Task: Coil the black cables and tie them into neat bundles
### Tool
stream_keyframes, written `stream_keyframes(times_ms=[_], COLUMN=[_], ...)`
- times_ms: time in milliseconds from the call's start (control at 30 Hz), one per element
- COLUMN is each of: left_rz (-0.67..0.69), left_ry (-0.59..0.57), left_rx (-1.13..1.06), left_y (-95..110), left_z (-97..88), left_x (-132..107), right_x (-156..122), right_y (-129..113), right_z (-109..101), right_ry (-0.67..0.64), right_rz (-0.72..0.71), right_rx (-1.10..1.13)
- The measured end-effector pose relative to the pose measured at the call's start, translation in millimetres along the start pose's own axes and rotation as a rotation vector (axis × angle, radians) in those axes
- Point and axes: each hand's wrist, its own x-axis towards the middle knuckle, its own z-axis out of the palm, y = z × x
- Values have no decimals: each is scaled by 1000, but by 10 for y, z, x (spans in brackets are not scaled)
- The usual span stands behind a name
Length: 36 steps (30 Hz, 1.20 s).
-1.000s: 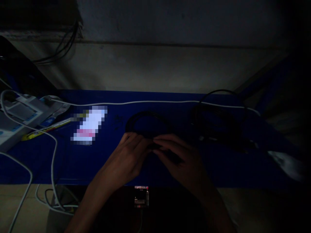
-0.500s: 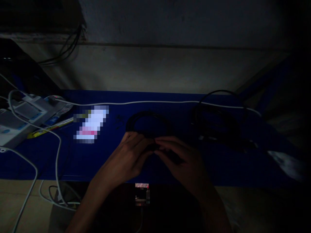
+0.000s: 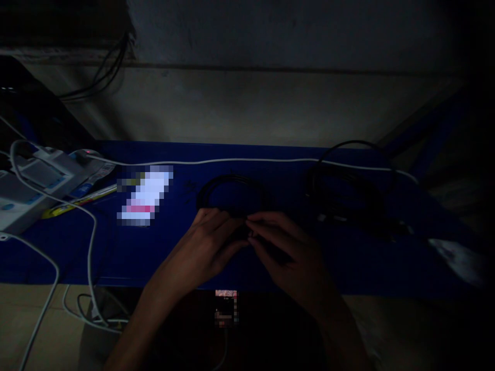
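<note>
The scene is very dark. My left hand [image 3: 207, 245] and my right hand [image 3: 288, 252] meet fingertip to fingertip over the blue table [image 3: 154, 247], both closed on the near side of a coiled black cable [image 3: 228, 185]. The coil's loop lies on the table just beyond my fingers. What is pinched between the fingertips beyond the cable is too dark to make out.
A second bundle of black cable [image 3: 348, 196] lies at the right. A white cable [image 3: 247, 161] runs across the table's far side. White boxes [image 3: 34, 180] and a yellow pen [image 3: 77, 202] sit at the left, with a blurred bright card [image 3: 145, 196] nearby. A wall stands behind.
My hands have stayed together on the cable, shifting slightly away from me. The view has drifted a little.
</note>
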Motion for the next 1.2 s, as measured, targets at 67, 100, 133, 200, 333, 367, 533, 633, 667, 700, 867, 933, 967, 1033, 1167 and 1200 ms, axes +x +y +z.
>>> stream_keyframes(times_ms=[67,100,133,200,333,367,533,633,667,700,867,933,967,1033,1167,1200], left_rz=[2,3,3,1,-5,-7,-10,-4,-4,-7,-18,-17,-20,-28,-45,-46], left_ry=[6,9,13,14,8,7,4,7,8,6,-5,2,6,19,26,29], left_rx=[1,-1,-3,-5,2,1,-21,-23,-23,-23,-22,-25,-29,-41,-58,-58], left_y=[-1,-1,-1,-3,-2,0,16,16,14,12,0,3,8,26,53,51], left_z=[5,7,10,16,17,14,-3,1,3,7,17,15,12,1,-21,-21], left_x=[0,0,0,-1,-1,-2,-3,-3,-3,-3,-4,-8,-11,-18,-30,-32], right_x=[3,4,4,2,-4,-5,0,1,-1,-4,-19,-21,-21,-15,6,11], right_y=[-3,-4,-6,-9,-19,-22,-15,6,14,20,25,15,9,-7,-46,-55], right_z=[-4,-6,-8,-9,-12,-15,-22,-8,-1,6,26,25,22,12,-16,-22], right_ry=[3,4,9,28,52,49,26,7,0,-5,-45,-52,-49,-34,-16,-11], right_rz=[8,14,21,37,55,57,34,25,28,30,40,45,42,23,-12,-18], right_rx=[-7,-9,-10,-10,-30,-39,-46,-24,-20,-18,-30,-47,-64,-119,-207,-209])
